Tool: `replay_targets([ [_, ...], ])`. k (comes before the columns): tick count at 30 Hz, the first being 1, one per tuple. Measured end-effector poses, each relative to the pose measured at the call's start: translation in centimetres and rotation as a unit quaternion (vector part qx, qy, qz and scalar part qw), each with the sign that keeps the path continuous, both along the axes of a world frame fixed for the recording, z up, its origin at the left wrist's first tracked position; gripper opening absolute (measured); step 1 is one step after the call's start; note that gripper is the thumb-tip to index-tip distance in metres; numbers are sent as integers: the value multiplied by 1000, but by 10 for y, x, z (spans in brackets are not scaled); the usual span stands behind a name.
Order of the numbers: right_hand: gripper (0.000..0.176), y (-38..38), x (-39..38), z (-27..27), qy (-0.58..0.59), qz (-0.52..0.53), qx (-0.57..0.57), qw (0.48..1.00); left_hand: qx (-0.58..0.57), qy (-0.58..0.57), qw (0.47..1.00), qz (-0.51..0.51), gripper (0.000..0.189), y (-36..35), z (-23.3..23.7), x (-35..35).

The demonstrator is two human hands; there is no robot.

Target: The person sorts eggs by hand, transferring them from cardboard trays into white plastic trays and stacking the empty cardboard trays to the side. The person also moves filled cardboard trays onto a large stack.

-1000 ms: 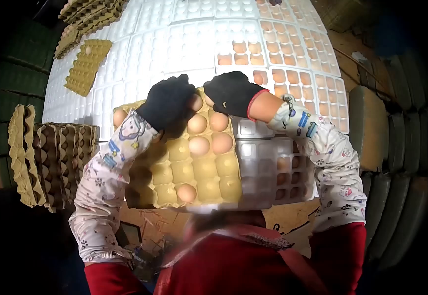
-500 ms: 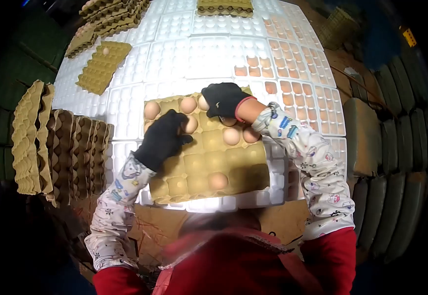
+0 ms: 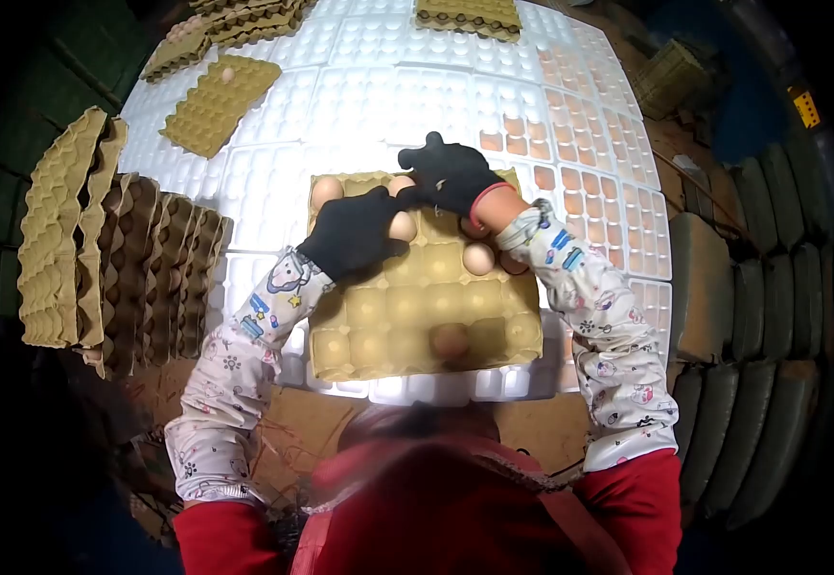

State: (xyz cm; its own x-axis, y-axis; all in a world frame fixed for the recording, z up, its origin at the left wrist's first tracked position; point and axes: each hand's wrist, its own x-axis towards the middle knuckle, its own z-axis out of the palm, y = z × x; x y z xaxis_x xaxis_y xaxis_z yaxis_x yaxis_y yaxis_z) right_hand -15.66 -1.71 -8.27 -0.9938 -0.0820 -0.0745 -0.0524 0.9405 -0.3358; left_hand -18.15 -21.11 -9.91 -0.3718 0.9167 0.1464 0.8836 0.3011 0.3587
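Egg [image 3: 403, 226] against left hand [image 3: 354, 230], tray [image 3: 417, 302] beneath

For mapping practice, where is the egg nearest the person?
In the head view, the egg sits in the near row of the tray, right of centre, below the right hand.

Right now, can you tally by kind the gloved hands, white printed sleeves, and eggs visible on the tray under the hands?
Gloved hands, left hand and right hand: 2
Printed sleeves: 2
Eggs visible, some partly, on the tray: 7; more may be hidden
Total visible: 11
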Motion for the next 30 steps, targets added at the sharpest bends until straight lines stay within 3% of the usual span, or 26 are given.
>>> replay_targets([
  [1, 43, -18, 4, 3, -11, -23, 95, 995, -5, 1, 1000, 1, 57, -9, -3, 2],
  [2, 28, -29, 7, -2, 1, -19, 129, 991, 131, -254, 954, 90, 53, -17, -10, 2],
  [3, 36, -37, 5, -12, -17, -36, 185, 982, 253, -485, 819, 173, 49, -26, -13, 0],
  [5, 35, -38, 2, -19, -7, -34, 179, 983, 313, -589, 706, 239, 46, -55, 6, -18],
  [6, 34, -33, 6, -14, 5, -16, 122, 992, 403, -565, 693, 196, 45, -66, 14, -14],
  [7, 34, -24, 9, -2, 19, 5, 68, 998, 409, -530, 708, 224, 38, -73, 15, -17],
  [9, 32, -10, 12, 2, 5, -22, -41, 999, 314, -567, 733, 208, 36, -88, 15, -29],
  [10, 35, -1, 13, 0, -46, -39, -244, 968, 201, -483, 820, 234, 37, -91, 14, -31],
  [11, 37, 8, 15, -2, -95, -57, -434, 894, 129, -221, 948, 189, 46, -89, -1, -32],
  [12, 49, 14, 25, 3, -138, -88, -520, 838, 13, -105, 977, 184, 49, -84, 5, -21],
  [13, 58, -4, 65, 63, -147, -170, -577, 785, -100, 14, 980, 172, 51, -77, 12, -10],
  [15, 63, 8, 71, 41, -144, -158, -620, 755, -183, 35, 961, 205, 54, -60, 19, -8],
  [17, 54, 16, 81, 32, -151, -118, -666, 721, -141, 40, 973, 179, 53, -60, 18, -13],
  [19, 48, 25, 90, 10, -106, -10, -686, 720, -26, -8, 989, 144, 53, -70, 3, -25],
  [21, 49, 34, 94, 4, -112, -4, -704, 702, -38, -22, 986, 160, 53, -72, -1, -27],
  [23, 51, 40, 97, 9, 0, 23, -521, 853, -16, -48, 987, 153, 47, -74, -4, -30],
  [24, 50, 46, 101, 5, -75, -38, -684, 725, 19, -76, 986, 146, 42, -74, -5, -32],
  [25, 44, 53, 97, -7, 69, 51, -536, 840, 15, -75, 986, 150, 42, -73, -4, -35],
  [27, 41, 67, 105, 2, -7, -22, -570, 821, 23, -297, 919, 256, 36, -77, 7, -47],
  [28, 41, 79, 109, 6, -83, -73, -626, 772, 136, -499, 816, 258, 35, -70, 34, -41],
  [29, 40, 87, 110, 5, -91, -86, -689, 714, 257, -565, 742, 255, 36, -63, 38, -32],
  [30, 39, 96, 104, 2, -32, -60, -584, 809, 240, -569, 752, 230, 35, -56, 47, -37],
])
